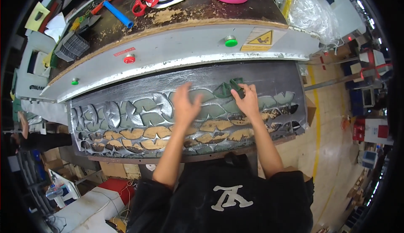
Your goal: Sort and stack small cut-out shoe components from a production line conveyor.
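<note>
While the right hand pinches the green die at its right edge, the left hand hangs fingers apart | die: on/over sheet, far side, right of centre | probably stiff, light, sharp below; grip upper rim

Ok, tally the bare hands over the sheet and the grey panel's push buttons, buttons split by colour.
Hands: 2, left hand and right hand
Green buttons: 2, far left and toward the right
Red button: 1
Total: 5
</note>
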The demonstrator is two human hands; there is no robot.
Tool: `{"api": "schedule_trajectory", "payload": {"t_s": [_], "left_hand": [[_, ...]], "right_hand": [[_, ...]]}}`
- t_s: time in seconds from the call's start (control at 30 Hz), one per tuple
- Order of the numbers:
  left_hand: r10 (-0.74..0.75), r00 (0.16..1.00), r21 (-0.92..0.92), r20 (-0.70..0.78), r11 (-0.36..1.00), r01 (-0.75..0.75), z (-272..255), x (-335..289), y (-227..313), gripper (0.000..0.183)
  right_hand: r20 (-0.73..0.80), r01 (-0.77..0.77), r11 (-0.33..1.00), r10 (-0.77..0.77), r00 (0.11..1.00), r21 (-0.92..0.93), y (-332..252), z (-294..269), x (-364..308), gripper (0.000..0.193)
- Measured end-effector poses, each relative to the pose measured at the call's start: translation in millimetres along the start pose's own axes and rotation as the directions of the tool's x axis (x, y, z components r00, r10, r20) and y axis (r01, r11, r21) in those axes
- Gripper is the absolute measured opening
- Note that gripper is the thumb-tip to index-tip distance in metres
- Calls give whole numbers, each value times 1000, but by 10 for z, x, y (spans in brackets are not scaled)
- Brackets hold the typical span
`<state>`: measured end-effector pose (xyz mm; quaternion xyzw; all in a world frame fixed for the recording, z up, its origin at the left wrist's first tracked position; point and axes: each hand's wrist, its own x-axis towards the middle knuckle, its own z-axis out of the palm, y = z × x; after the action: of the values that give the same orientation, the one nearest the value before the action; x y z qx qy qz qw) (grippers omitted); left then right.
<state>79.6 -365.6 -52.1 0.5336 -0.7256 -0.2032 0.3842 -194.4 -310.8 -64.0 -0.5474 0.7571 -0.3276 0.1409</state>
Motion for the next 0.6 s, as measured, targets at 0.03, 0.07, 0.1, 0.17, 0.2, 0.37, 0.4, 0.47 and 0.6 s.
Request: {"api": "schedule_trajectory", "payload": {"t_s": [0.03, 0.07, 0.1, 0.17, 0.2, 0.37, 0.4, 0.47, 0.6], "left_hand": [[13, 994, -40, 104, 999, -9, 149, -17, 198, 69], [9, 982, -71, 191, 997, 5, 301, -112, 184, 77], [-59, 973, -5, 224, 998, 61, 409, -156, 366, 77], [-106, 978, 21, 180, 994, 104, 674, -218, 377, 69], [-111, 977, 29, 183, 994, 107, 766, -207, 425, 69], [-17, 997, 55, -70, 998, 21, 936, -265, 340, 56], [-104, 992, -49, -64, 994, 101, 944, -290, 328, 59], [-161, 983, -84, -91, 985, 154, 995, -322, 342, 63], [-180, 980, -63, -82, 983, 175, 983, -340, 294, 75]], "right_hand": [[9, 3, 1000, -3, 1000, 19, 43, -42, 55, 53], [84, 153, 987, -148, 985, -56, -32, -111, 98, 52], [156, 294, 946, -273, 949, -135, -16, -212, 130, 51], [226, 296, 952, -272, 935, -79, 132, -233, 212, 45], [202, 323, 945, -308, 930, -45, 267, -152, 223, 41], [126, 346, 933, -357, 926, 101, 583, 136, 159, 31], [117, 348, 932, -358, 926, 101, 589, 129, 140, 30], [99, 345, 933, -354, 930, 101, 604, 116, 135, 29], [54, 389, 915, -396, 917, 107, 592, 110, 140, 28]]}}
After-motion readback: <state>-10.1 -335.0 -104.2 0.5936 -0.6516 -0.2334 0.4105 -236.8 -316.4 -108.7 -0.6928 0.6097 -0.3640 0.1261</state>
